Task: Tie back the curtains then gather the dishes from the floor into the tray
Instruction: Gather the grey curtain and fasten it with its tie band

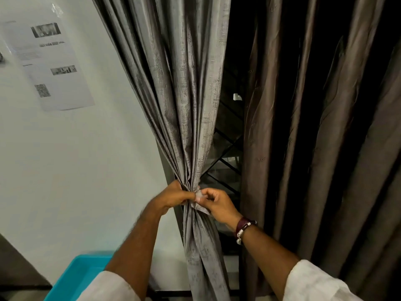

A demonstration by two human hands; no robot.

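The grey curtain hangs from 12 o'clock and narrows to a tight waist just below the middle of the view, then falls loose toward 6 o'clock. At that waist the left hand has its fingers curled round the bunched cloth from the 9 o'clock side, and the right hand pinches a pale strip of tie-back against the bunch from the 3 o'clock side; the two hands nearly touch. A dark bracelet sits on the right wrist. Toward 3 o'clock a brown curtain hangs ungathered, with a dark gap of window between the two curtains' edges. At 9 o'clock is bare white wall with a printed sheet taped toward 10 o'clock. The turquoise tray lies at 7 o'clock, its far rim against the wall's foot, partly hidden by the left forearm.
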